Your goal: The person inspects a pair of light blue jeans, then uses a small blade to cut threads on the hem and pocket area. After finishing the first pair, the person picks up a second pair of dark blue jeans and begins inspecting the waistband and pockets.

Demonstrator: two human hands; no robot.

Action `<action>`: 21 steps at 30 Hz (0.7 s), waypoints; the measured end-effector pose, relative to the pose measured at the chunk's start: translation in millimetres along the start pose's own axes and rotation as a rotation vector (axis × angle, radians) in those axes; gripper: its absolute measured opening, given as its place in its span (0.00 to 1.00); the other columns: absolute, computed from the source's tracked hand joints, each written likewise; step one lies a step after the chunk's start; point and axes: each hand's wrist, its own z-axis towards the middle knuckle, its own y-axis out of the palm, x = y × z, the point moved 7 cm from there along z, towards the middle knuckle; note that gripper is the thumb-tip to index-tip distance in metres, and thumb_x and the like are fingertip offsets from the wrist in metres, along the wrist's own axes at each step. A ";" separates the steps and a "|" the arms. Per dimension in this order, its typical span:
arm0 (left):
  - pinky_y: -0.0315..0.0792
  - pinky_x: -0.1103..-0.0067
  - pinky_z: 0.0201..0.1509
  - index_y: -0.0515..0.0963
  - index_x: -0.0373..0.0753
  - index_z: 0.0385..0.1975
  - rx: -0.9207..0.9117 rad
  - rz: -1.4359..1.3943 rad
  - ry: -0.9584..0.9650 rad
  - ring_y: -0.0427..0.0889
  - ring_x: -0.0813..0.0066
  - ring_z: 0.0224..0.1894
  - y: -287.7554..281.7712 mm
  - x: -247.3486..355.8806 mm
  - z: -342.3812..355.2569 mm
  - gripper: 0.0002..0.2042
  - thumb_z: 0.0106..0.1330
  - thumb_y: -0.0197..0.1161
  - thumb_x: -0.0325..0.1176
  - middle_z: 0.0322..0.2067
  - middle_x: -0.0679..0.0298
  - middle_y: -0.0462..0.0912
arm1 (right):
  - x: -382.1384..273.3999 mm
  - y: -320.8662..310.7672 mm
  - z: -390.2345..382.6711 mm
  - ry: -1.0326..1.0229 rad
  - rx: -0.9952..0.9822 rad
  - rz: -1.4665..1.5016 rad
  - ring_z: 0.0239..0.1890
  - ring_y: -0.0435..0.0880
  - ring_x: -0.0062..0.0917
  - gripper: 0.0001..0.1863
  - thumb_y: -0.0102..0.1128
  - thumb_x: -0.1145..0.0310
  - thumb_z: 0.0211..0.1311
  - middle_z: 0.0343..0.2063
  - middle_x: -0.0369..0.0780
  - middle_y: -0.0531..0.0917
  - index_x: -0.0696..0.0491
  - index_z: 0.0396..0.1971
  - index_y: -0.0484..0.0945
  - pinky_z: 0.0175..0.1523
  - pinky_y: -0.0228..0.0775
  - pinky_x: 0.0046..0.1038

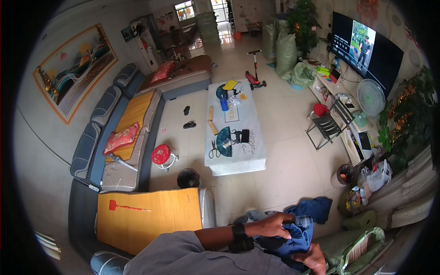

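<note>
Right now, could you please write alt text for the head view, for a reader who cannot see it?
Two hands, left hand and right hand, grip blue jeans at the lower edge of a living room. Beyond stand a cluttered white table, a grey sofa and a television.

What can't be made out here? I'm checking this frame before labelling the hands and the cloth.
Head view only:
- Right hand: fingers buried under the blue denim garment.
- Left hand: fingertips folded into the denim.
- Garment's full shape: bunched up.
- Small items on the coffee table: too small.
</note>
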 end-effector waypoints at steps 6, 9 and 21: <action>0.80 0.74 0.52 0.75 0.29 0.49 0.005 -0.043 -0.029 0.76 0.80 0.45 -1.4 13.0 -7.2 0.18 0.61 0.73 0.25 0.41 0.63 0.80 | 36.4 -3.9 -5.5 0.149 -0.081 -0.298 0.54 0.87 0.41 0.25 0.73 0.62 0.62 0.55 0.54 0.86 0.60 0.56 0.84 0.62 0.76 0.44; 0.80 0.74 0.52 0.75 0.30 0.50 -0.057 -0.018 -0.018 0.75 0.80 0.44 2.9 4.8 8.5 0.19 0.61 0.73 0.25 0.41 0.63 0.80 | 84.8 -15.8 -10.8 0.012 0.138 -0.097 0.48 0.88 0.33 0.21 0.72 0.65 0.63 0.47 0.53 0.89 0.64 0.51 0.85 0.56 0.78 0.36; 0.77 0.73 0.51 0.76 0.31 0.49 -0.077 0.186 0.071 0.75 0.77 0.44 -6.0 19.6 2.0 0.21 0.59 0.76 0.29 0.40 0.63 0.81 | -19.3 15.0 -27.2 0.020 -0.110 0.181 0.53 0.86 0.36 0.30 0.72 0.60 0.61 0.54 0.50 0.86 0.60 0.61 0.80 0.58 0.78 0.37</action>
